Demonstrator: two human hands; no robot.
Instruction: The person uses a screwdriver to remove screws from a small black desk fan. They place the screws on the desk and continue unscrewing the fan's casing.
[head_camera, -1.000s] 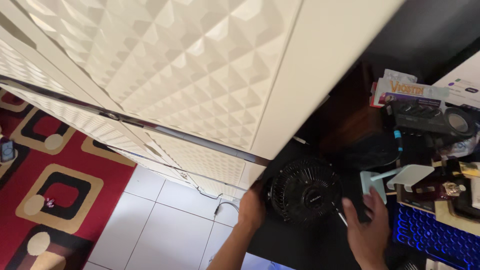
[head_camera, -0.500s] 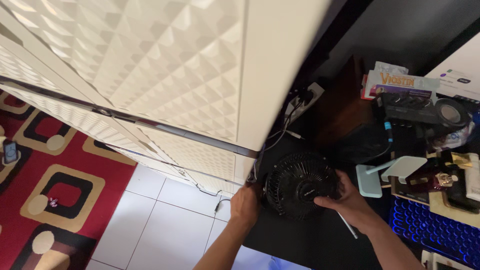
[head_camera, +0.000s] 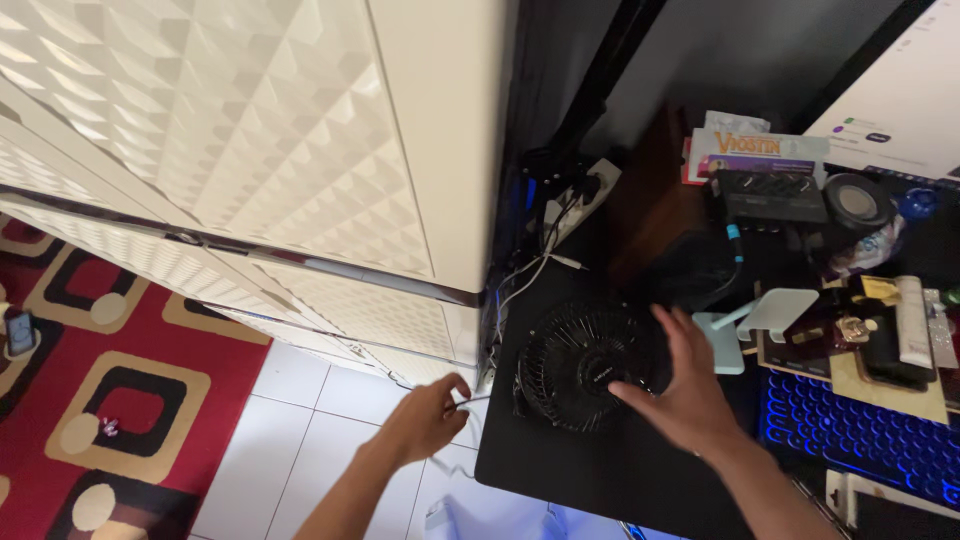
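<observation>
The left hand (head_camera: 428, 415), off the fan's rim since half a second ago, now pinches a thin white cable (head_camera: 470, 402) at the desk's (head_camera: 560, 470) edge. The right hand (head_camera: 680, 395) stays spread, fingers loose, over the small black fan (head_camera: 580, 365) on the desk's near left corner, so only it steadies the fan. Farther back, a power strip (head_camera: 580, 195) holds several plugs; no other container shows contents.
</observation>
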